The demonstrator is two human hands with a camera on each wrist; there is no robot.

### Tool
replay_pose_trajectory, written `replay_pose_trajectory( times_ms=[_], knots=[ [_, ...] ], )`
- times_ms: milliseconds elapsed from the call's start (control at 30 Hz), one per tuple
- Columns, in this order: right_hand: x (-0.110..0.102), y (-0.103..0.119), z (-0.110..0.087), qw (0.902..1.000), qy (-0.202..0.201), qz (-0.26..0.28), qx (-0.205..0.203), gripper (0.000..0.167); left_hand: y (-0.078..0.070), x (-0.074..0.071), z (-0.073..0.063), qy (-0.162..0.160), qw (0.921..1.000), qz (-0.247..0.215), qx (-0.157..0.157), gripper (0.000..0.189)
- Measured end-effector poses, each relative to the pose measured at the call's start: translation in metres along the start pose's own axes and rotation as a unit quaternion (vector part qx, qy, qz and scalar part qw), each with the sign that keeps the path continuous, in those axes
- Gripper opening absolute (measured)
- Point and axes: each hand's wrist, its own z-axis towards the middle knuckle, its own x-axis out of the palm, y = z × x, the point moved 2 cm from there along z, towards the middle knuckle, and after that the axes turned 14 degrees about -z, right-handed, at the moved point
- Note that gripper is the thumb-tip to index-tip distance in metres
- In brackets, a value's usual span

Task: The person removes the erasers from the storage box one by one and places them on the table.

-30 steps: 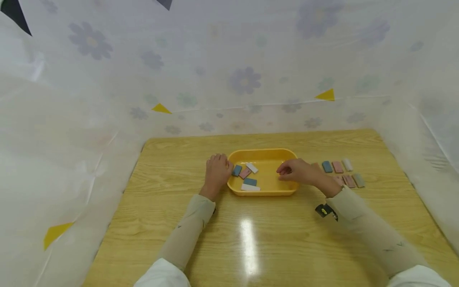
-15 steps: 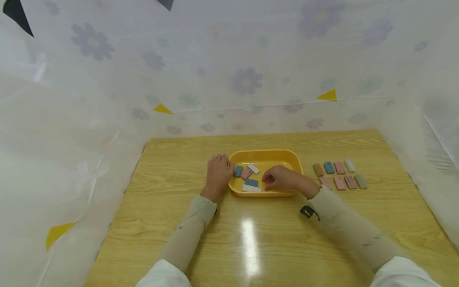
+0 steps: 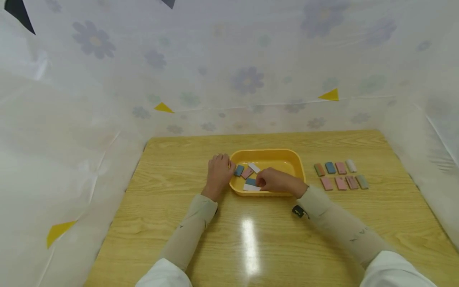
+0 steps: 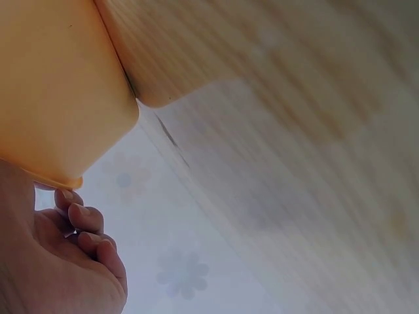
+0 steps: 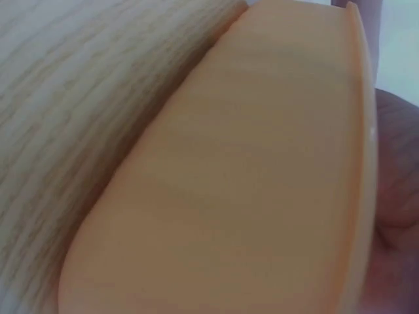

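Note:
My left hand point(image 3: 219, 173) grips the left rim of a yellow plastic tray point(image 3: 267, 152); in the left wrist view its curled fingers point(image 4: 88, 216) meet the rim. Over the tray's near wall reaches my right hand point(image 3: 275, 180), fingertips down at the right end of a blue eraser point(image 3: 251, 181) and a white eraser point(image 3: 251, 187). Whether it pinches either one is hidden. Further left in the tray lie another blue eraser point(image 3: 239, 170), a pink eraser point(image 3: 247, 172) and a second white one. The right wrist view mostly shows the tray's outer wall point(image 5: 222, 170).
Right of the tray, several erasers lie in two rows on the wooden table point(image 3: 172, 223), among them an orange-green eraser point(image 3: 319, 170), a white one point(image 3: 351, 166) and a grey-green one point(image 3: 362, 181). A flowered white curtain point(image 3: 229, 79) surrounds the table.
My right hand has moved left across the tray, from its right end to the blue and white erasers. The row erasers it covered now show. My left hand has stayed on the rim.

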Motion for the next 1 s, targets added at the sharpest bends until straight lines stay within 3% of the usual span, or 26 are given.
replay_pose_trajectory(
  times_ms=[433, 767, 1000],
  knots=[
    [0.009, -0.003, 0.009, 0.9993, 0.009, 0.003, 0.036, 0.011, -0.002, 0.001, 0.0, 0.004, 1.0, -0.002, -0.003, 0.022],
    [0.008, -0.009, 0.007, 1.0, -0.005, 0.001, -0.008, 0.013, 0.003, 0.003, 0.001, 0.008, 0.9999, 0.006, -0.007, 0.022],
    [-0.004, -0.015, -0.001, 0.9985, -0.028, 0.047, 0.008, 0.018, 0.002, 0.001, 0.001, 0.0, 1.0, 0.006, 0.0, 0.022]
  ],
)
